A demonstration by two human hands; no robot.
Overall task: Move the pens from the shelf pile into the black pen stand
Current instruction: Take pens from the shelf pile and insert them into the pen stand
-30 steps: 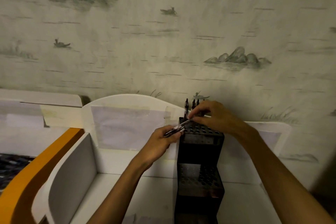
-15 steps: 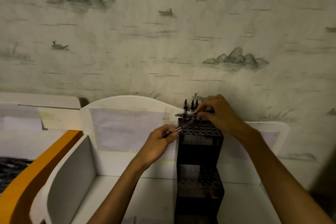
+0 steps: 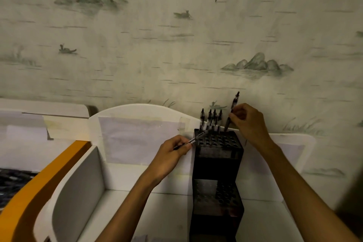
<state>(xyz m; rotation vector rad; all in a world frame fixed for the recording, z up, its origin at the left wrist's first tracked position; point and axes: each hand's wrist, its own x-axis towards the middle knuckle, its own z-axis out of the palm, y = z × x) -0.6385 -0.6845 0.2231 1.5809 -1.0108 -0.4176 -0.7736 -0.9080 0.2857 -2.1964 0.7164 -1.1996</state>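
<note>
Your right hand [image 3: 247, 122] is up at the back right corner of the black pen stand [image 3: 217, 165], fingers curled in a pinch around a pen [image 3: 231, 111]. That pen stands nearly upright, tilted a little to the right, its clip end above your knuckles and its lower end down at the top tier's back edge; whether the tip is already inside a hole, the picture does not show.

Your left hand [image 3: 170, 154] sits just left of the stand, thumb and fingers closed on more pens [image 3: 193, 140]. It looks like more than one, but the count is not clear. They lie slanted, their far ends reaching up and right across the stand's top left corner.

Along the back row of the top tier, a small cluster of standing pens [image 3: 210, 119] is already in place, upright and close together, left of the pen in your right hand. The rest of that tier's holes show dark and open. The lower tier [image 3: 217, 196], nearer to you, shows its own grid of holes.

The stand rests on a white shelf [image 3: 163, 214] with a curved white back panel [image 3: 141, 129] and a white side divider [image 3: 78, 192]. An orange edge [image 3: 39, 186] curves along the left. Behind it all, wallpaper [image 3: 176, 45] with faint mountains and boats.
</note>
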